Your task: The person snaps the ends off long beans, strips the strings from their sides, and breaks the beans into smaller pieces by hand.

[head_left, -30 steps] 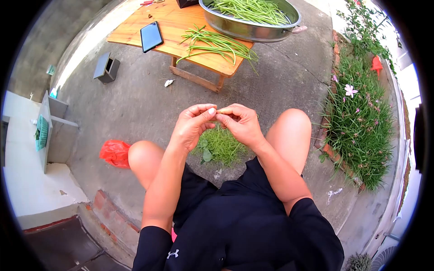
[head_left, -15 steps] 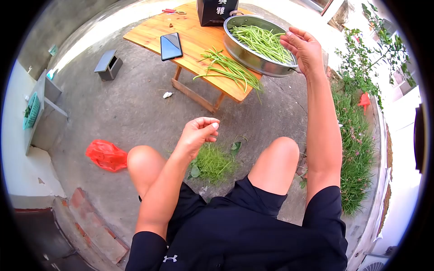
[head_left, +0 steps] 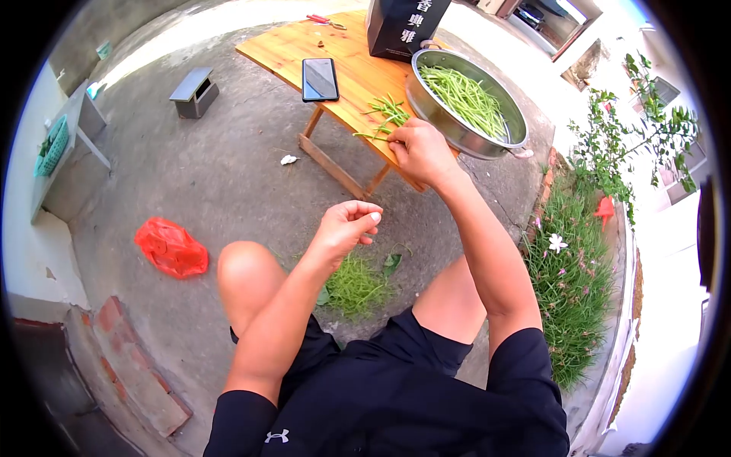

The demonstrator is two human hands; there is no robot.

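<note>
My right hand (head_left: 420, 151) is over the front edge of the wooden table, its fingers closed at a small pile of green beans (head_left: 390, 111). One bean sticks out to the left from its fingertips, and the hand covers part of the pile. Just behind it stands a round metal pan (head_left: 487, 145) holding many more green beans (head_left: 468, 97). My left hand (head_left: 349, 231) hovers above my lap with thumb and fingers pinched together; whatever is between them, if anything, is hidden. Below it, a heap of thin green trimmings (head_left: 352, 286) lies on the ground.
On the wooden table (head_left: 285, 42) are a phone (head_left: 320, 80), red-handled pliers or scissors (head_left: 326, 21) and a black bag (head_left: 400, 29). A red plastic bag (head_left: 172, 247) and a small grey stool (head_left: 194, 93) sit on the ground to the left. Plants (head_left: 571, 305) line the right.
My right hand has moved from beside the pan's rim down and left to the bean pile on the table. My left hand stays pinched above my lap. The view has shifted slightly.
</note>
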